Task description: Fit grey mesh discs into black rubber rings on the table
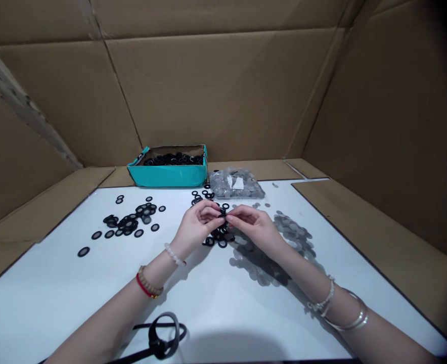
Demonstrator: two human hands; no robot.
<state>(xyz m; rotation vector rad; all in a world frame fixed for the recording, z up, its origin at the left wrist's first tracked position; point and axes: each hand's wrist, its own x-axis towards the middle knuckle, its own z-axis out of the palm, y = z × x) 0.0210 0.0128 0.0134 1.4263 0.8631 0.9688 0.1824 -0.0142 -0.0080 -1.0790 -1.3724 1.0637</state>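
My left hand point(199, 222) pinches a small black ring point(222, 216) between thumb and fingers, above the middle of the white table. My right hand point(254, 225) is closed in a pinch right against the same ring; whatever lies between its fingertips is too small to make out. Beneath both hands lies a heap of loose black rings point(222, 243). Thin grey discs point(259, 273) are spread under and beyond my right hand. Off to the left, a scattered group of black rings with grey centres point(128, 223) rests on the table.
At the back stands a turquoise box point(166, 176) full of black rings. Beside it lies a clear plastic bag point(236, 184) of grey discs. A black strap with a loop point(165, 336) is near the front edge. Cardboard walls point(223, 91) enclose the white table point(208, 313).
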